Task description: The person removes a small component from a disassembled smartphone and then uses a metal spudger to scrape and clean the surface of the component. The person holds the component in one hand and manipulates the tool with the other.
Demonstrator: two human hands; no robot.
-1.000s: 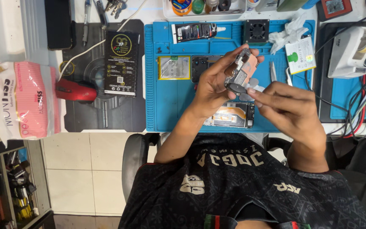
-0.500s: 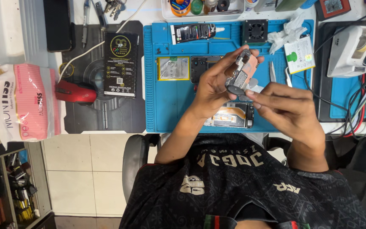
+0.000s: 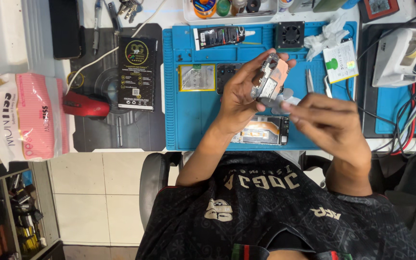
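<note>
Blue silicone work mat [image 3: 188, 120] lies beneath both hands, an opened phone body with orange inner parts [image 3: 266, 131] just below them. The left hand [image 3: 237, 96] grips a small grey-and-copper metal phone frame piece [image 3: 269, 79] by its edges, raised above the mat. The right hand [image 3: 331, 123] pinches its lower end. It looks light, stiff and fragile; the rims seem the safest hold.

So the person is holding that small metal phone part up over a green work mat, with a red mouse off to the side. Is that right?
Not quite: the work mat is blue, not green, as the head view shows. The left hand does hold the small metal phone part above it, and the red mouse lies off to the side.
</note>
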